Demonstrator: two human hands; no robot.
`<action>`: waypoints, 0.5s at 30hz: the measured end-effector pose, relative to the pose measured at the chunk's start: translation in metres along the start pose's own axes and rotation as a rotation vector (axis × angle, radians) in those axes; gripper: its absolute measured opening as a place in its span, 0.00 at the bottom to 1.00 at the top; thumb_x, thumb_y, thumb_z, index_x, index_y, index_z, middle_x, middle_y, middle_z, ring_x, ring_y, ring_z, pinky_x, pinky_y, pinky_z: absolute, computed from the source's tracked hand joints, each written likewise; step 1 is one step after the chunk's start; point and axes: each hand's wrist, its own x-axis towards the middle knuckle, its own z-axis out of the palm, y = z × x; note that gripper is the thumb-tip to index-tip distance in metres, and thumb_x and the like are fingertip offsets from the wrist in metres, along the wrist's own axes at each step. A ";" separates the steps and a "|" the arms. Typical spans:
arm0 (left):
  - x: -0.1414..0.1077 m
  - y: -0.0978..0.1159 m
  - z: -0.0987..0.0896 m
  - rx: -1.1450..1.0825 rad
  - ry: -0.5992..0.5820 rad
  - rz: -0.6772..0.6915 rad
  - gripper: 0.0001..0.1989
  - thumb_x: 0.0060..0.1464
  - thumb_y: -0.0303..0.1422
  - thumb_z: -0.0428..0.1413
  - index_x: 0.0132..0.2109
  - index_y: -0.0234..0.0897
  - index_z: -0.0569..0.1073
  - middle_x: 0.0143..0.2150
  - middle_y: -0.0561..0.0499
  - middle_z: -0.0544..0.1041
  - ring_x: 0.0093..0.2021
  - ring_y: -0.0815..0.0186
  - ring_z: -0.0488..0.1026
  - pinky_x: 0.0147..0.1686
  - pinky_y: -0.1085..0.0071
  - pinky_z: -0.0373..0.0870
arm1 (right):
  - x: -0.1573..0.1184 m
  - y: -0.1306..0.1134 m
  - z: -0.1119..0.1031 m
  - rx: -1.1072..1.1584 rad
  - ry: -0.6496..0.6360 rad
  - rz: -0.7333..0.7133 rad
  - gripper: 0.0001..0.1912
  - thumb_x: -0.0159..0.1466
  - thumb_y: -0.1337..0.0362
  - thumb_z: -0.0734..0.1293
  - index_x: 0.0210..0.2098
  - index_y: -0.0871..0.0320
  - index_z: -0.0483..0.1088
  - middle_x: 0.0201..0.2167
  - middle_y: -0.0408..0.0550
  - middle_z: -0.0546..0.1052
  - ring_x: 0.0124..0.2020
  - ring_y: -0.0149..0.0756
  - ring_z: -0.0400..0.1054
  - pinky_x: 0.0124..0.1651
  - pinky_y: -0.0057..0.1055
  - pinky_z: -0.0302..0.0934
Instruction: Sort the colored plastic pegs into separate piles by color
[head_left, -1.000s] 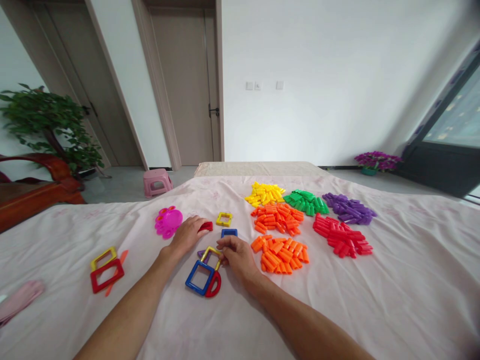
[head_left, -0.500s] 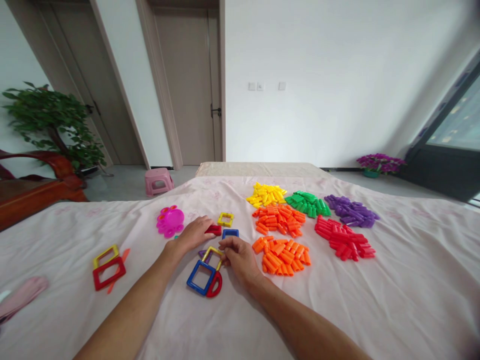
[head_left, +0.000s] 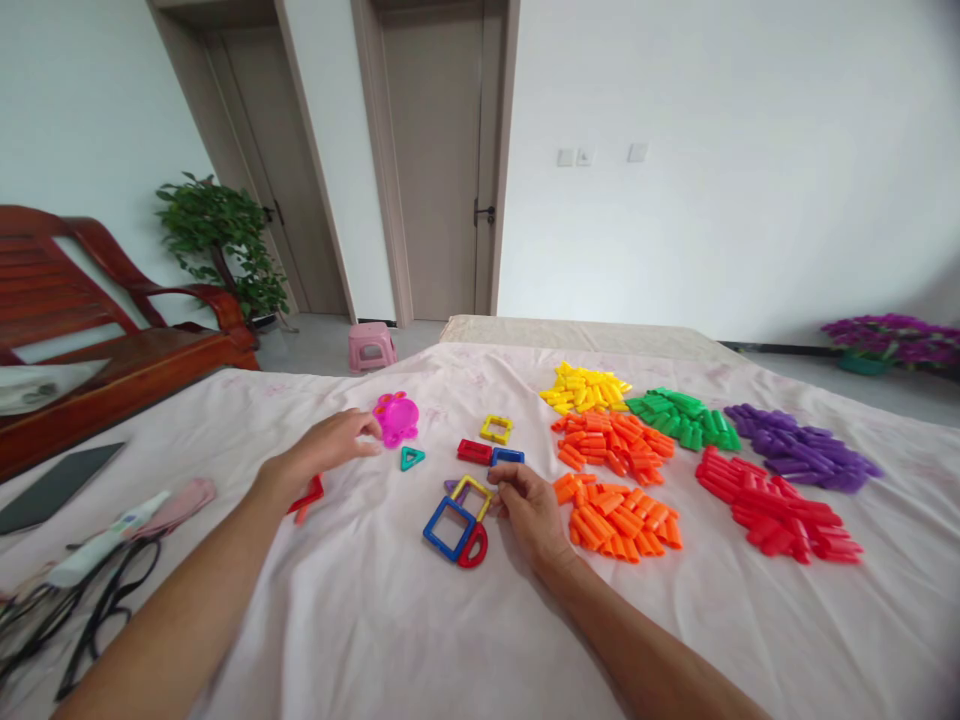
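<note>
My left hand [head_left: 334, 450] hovers beside a magenta paw-shaped dish [head_left: 400, 418], fingers stretched out and holding nothing. A teal triangle tile [head_left: 412, 458] lies right of it; a red tile [head_left: 309, 492] is partly hidden by the wrist. My right hand [head_left: 529, 508] is closed, its fingertips at the right edge of a yellow square tile [head_left: 471, 482]. That tile adjoins a blue square tile [head_left: 449, 529], a red half-round tile [head_left: 473, 547] and a partly covered purple piece [head_left: 452, 487]. Just beyond lie a red tile [head_left: 475, 452], another blue tile [head_left: 508, 456] and another yellow square [head_left: 496, 429].
Piles of short plastic pieces lie on the right: yellow [head_left: 585, 387], orange [head_left: 619, 445], green [head_left: 682, 418], purple [head_left: 802, 445] and red [head_left: 780, 505]. At left are glasses [head_left: 112, 600], a white tube [head_left: 112, 535] and a dark flat device [head_left: 56, 487]. Cloth [head_left: 420, 640] covers the table.
My left hand has left the red tile near the middle and moved left towards the dish. My right hand stays at the yellow tile. The view has turned left.
</note>
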 end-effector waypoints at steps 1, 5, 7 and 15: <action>-0.011 -0.010 -0.008 0.064 -0.038 -0.064 0.17 0.48 0.41 0.57 0.44 0.40 0.77 0.48 0.47 0.78 0.48 0.57 0.74 0.47 0.67 0.67 | 0.000 0.000 0.000 -0.006 -0.001 -0.003 0.12 0.51 0.64 0.65 0.34 0.56 0.75 0.32 0.45 0.77 0.25 0.33 0.67 0.28 0.31 0.63; -0.045 -0.035 -0.022 0.289 -0.161 -0.299 0.29 0.37 0.43 0.60 0.50 0.41 0.74 0.50 0.43 0.75 0.50 0.50 0.73 0.42 0.63 0.68 | 0.000 0.001 0.001 -0.014 0.003 -0.012 0.12 0.51 0.63 0.64 0.34 0.57 0.75 0.32 0.45 0.77 0.24 0.33 0.68 0.28 0.31 0.63; -0.055 -0.042 -0.020 0.350 -0.199 -0.358 0.33 0.36 0.44 0.60 0.53 0.41 0.73 0.52 0.41 0.73 0.51 0.47 0.72 0.41 0.61 0.68 | 0.000 0.002 0.001 -0.019 0.001 -0.017 0.12 0.52 0.64 0.64 0.35 0.57 0.74 0.32 0.46 0.77 0.24 0.33 0.68 0.29 0.31 0.63; -0.057 -0.051 0.006 0.091 -0.201 -0.241 0.27 0.37 0.36 0.56 0.50 0.38 0.72 0.47 0.44 0.76 0.43 0.57 0.75 0.41 0.67 0.68 | 0.001 0.005 -0.001 -0.042 -0.008 -0.047 0.12 0.52 0.64 0.64 0.35 0.58 0.75 0.31 0.46 0.77 0.24 0.33 0.68 0.29 0.31 0.63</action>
